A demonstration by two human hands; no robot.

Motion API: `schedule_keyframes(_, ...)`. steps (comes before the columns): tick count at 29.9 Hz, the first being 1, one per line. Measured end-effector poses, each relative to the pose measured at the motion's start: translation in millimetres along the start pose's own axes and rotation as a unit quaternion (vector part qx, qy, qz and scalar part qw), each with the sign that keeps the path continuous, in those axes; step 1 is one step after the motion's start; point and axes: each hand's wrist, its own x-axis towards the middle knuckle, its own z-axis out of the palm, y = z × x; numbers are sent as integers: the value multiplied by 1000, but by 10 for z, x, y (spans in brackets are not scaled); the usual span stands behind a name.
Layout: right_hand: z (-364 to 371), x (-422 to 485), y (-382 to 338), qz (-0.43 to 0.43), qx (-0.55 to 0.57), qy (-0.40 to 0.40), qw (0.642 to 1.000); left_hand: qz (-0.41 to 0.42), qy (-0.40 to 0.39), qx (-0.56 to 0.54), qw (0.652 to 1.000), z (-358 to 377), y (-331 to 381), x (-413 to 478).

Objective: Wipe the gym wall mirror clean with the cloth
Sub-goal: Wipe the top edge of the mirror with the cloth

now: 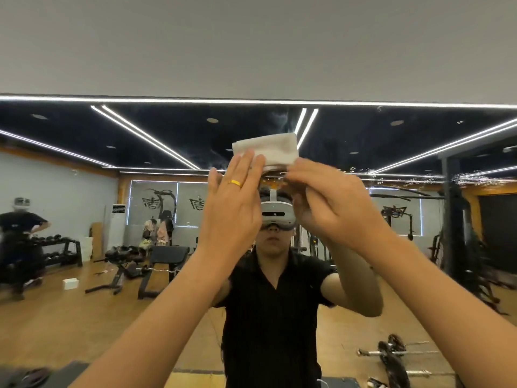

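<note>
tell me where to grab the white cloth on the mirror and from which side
Grip the cloth along its lower edge, coming from below: it is a folded flat pad against the mirror. The left hand presses its lower left with straight fingers; the right hand seems to pinch the lower right corner.

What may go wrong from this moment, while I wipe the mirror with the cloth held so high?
1. The left hand only presses the cloth with flat fingers; it might slip down if the right hand, which seems to pinch its lower edge, lets go.
2. The folded cloth covers little of the mirror; the hazy smear above it and the specks to the right could be missed.
</note>
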Motion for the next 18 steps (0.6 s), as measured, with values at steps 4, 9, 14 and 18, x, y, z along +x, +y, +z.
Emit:
schedule_keyframes(4, -130, -863, 18, 32, -52, -12, 998, -9, 1, -5, 1000, -29, 150, 103)
schedule_keyframes(9, -203, -1437, 379, 9, -158, -52, 986, -55, 7, -52, 997, 65, 403, 303)
schedule_keyframes(14, -276, -1667, 793, -17, -219, -85, 972, -82, 44, -70, 993, 188, 512, 379)
schedule_keyframes(18, -246, -1713, 933, -55, -216, -59, 973, -83, 69, -52, 993, 250, 496, 364)
